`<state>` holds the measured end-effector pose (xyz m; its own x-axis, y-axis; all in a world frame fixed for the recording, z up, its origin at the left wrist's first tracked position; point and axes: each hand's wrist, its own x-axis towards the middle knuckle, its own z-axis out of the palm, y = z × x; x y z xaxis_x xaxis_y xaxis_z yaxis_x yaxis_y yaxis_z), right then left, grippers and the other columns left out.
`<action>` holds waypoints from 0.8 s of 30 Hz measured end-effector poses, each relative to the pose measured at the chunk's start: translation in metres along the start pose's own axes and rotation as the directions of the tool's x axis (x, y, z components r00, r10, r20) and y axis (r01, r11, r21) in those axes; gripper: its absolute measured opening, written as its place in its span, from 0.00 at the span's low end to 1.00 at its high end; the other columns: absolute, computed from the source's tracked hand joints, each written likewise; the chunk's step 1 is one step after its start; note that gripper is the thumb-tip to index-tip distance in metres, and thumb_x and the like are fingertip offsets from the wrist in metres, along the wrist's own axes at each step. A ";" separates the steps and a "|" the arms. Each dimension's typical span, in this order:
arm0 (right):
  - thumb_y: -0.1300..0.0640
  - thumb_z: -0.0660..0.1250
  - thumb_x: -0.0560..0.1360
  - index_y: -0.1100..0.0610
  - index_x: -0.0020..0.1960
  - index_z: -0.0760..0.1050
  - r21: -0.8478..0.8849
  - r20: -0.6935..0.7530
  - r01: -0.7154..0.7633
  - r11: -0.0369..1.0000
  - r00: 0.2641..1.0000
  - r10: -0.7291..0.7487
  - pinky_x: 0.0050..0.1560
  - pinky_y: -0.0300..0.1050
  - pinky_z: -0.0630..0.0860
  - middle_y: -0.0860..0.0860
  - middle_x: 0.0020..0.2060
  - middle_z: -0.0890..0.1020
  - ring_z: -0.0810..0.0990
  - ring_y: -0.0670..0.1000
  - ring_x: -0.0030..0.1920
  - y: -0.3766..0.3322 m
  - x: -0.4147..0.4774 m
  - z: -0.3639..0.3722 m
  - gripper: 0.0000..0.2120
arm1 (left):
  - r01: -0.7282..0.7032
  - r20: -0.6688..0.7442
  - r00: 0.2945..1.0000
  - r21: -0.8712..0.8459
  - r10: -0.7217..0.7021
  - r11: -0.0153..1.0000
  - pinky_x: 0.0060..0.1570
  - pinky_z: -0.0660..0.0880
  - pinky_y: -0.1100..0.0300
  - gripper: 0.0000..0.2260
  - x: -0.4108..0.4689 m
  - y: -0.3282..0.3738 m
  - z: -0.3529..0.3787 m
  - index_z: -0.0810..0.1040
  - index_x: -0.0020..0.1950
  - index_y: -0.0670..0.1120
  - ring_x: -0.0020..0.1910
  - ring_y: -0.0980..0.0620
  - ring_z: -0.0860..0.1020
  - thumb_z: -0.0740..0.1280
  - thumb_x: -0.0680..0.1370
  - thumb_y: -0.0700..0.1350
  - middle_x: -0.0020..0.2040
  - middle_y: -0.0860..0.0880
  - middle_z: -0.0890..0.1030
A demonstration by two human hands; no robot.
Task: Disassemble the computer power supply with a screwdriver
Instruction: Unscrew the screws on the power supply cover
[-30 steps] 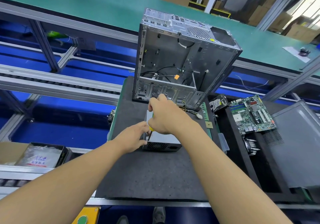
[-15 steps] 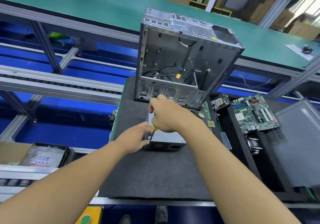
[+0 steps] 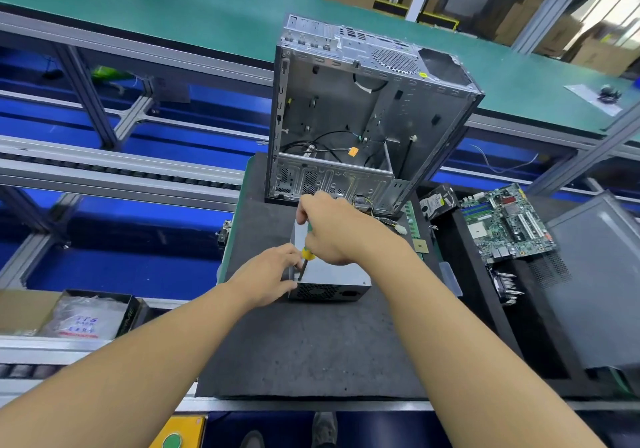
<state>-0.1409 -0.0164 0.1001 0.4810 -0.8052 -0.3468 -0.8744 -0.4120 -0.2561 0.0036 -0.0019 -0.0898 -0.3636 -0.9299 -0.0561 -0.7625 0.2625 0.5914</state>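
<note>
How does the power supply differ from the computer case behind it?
The computer case stands upright with its side open; the power supply lies flat, a closed box. The computer case is far larger than the power supply. The left hand holds the power supply and the right hand sets a screwdriver on it; no hand holds the computer case. Both are grey vented metal on the dark mat.

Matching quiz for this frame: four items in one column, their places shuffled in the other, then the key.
1. screwdriver
2. power supply
3. case
4. motherboard

A. stands open at the mat's far end
B. right of the mat
C. gripped in the right hand
D. flat on the mat, left hand holds its corner

Pairs: 1-C, 2-D, 3-A, 4-B
</note>
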 end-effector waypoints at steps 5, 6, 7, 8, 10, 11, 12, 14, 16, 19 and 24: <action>0.44 0.57 0.81 0.55 0.61 0.66 -0.186 -0.066 -0.085 0.979 0.995 0.074 0.46 0.53 0.70 0.51 0.53 0.67 0.71 0.57 0.52 -0.002 -0.002 0.004 0.16 | -0.015 -0.007 1.000 -0.010 0.015 1.000 0.51 0.74 0.57 0.09 0.000 0.000 0.000 0.78 0.56 0.50 0.51 0.55 0.75 0.72 0.76 0.47 0.56 0.63 0.70; 0.41 0.53 0.82 0.56 0.61 0.66 -0.234 -0.110 -0.121 0.965 0.989 0.098 0.44 0.52 0.69 0.51 0.51 0.67 0.71 0.57 0.47 -0.003 -0.002 0.005 0.19 | -0.021 -0.004 1.000 -0.011 0.021 1.000 0.52 0.73 0.59 0.09 0.001 0.000 0.000 0.78 0.55 0.50 0.51 0.57 0.74 0.72 0.76 0.46 0.55 0.64 0.69; 0.40 0.49 0.83 0.56 0.61 0.65 -0.276 -0.150 -0.147 0.950 0.983 0.109 0.42 0.51 0.67 0.51 0.49 0.66 0.71 0.57 0.44 -0.004 -0.002 0.006 0.20 | -0.022 -0.003 1.000 -0.012 0.022 1.000 0.52 0.73 0.60 0.09 0.000 0.001 0.000 0.78 0.55 0.51 0.50 0.59 0.73 0.72 0.76 0.46 0.55 0.65 0.68; 0.42 0.48 0.84 0.56 0.60 0.65 -0.308 -0.180 -0.152 0.939 0.979 0.099 0.40 0.51 0.66 0.51 0.47 0.67 0.72 0.57 0.41 -0.004 -0.001 0.007 0.19 | -0.020 -0.002 1.000 -0.010 0.020 1.000 0.52 0.73 0.60 0.09 0.000 0.001 -0.001 0.78 0.56 0.51 0.50 0.60 0.72 0.71 0.77 0.47 0.55 0.66 0.67; 0.50 0.52 0.85 0.56 0.57 0.64 -0.312 -0.207 -0.130 0.941 0.976 0.066 0.38 0.50 0.65 0.51 0.45 0.69 0.74 0.58 0.40 -0.004 -0.001 0.008 0.10 | -0.013 0.001 1.000 0.004 0.013 1.000 0.51 0.74 0.60 0.08 -0.001 0.002 -0.001 0.78 0.56 0.52 0.48 0.59 0.73 0.70 0.77 0.47 0.55 0.67 0.67; 0.55 0.55 0.84 0.57 0.56 0.64 -0.285 -0.198 -0.115 0.952 0.978 0.059 0.37 0.50 0.65 0.52 0.46 0.70 0.75 0.58 0.41 -0.004 0.000 0.008 0.05 | -0.010 0.004 1.000 0.008 0.010 1.000 0.50 0.74 0.60 0.08 -0.001 0.002 -0.001 0.77 0.55 0.53 0.48 0.59 0.74 0.70 0.77 0.48 0.56 0.67 0.66; 0.59 0.56 0.82 0.57 0.56 0.65 -0.251 -0.172 -0.098 0.963 0.984 0.055 0.38 0.51 0.66 0.53 0.49 0.70 0.74 0.59 0.43 -0.004 0.000 0.007 0.04 | -0.007 0.005 1.000 0.010 0.007 1.000 0.49 0.75 0.59 0.08 -0.002 0.002 -0.001 0.77 0.55 0.53 0.47 0.58 0.75 0.70 0.77 0.48 0.55 0.67 0.66; 0.61 0.57 0.79 0.57 0.59 0.66 -0.170 -0.085 -0.055 0.984 0.995 0.041 0.44 0.54 0.70 0.54 0.55 0.69 0.70 0.58 0.50 -0.003 0.002 0.005 0.09 | -0.003 0.003 1.000 0.017 0.003 1.000 0.46 0.75 0.58 0.07 -0.002 0.001 -0.001 0.76 0.54 0.54 0.44 0.59 0.75 0.69 0.77 0.49 0.55 0.67 0.67; 0.61 0.58 0.77 0.55 0.61 0.66 -0.109 -0.027 -0.044 0.993 0.999 0.041 0.49 0.54 0.70 0.53 0.58 0.66 0.65 0.56 0.57 -0.003 0.003 0.002 0.12 | 0.000 0.006 1.000 0.022 0.000 1.000 0.44 0.75 0.59 0.08 -0.002 0.000 0.000 0.76 0.54 0.55 0.40 0.60 0.74 0.69 0.77 0.49 0.55 0.66 0.67; 0.60 0.60 0.75 0.55 0.60 0.66 -0.089 -0.016 -0.051 0.995 0.999 0.050 0.48 0.54 0.69 0.52 0.59 0.66 0.63 0.56 0.59 -0.004 0.002 0.002 0.14 | 0.000 0.002 1.000 -0.001 0.000 1.000 0.42 0.73 0.61 0.07 -0.003 -0.001 0.000 0.76 0.52 0.55 0.39 0.64 0.73 0.69 0.76 0.51 0.52 0.67 0.69; 0.43 0.51 0.83 0.56 0.61 0.66 -0.268 -0.167 -0.121 0.956 0.983 0.077 0.41 0.51 0.67 0.51 0.51 0.68 0.73 0.58 0.46 -0.008 0.003 0.008 0.17 | -0.005 -0.011 1.000 -0.038 0.004 0.999 0.41 0.76 0.56 0.05 -0.004 0.003 -0.002 0.74 0.44 0.57 0.39 0.60 0.74 0.69 0.75 0.49 0.50 0.65 0.72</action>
<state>-0.1316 -0.0126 0.0942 0.3945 -0.8945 -0.2102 -0.9109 -0.4109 0.0389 0.0042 0.0017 -0.0860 -0.3610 -0.9315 -0.0447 -0.7396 0.2568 0.6221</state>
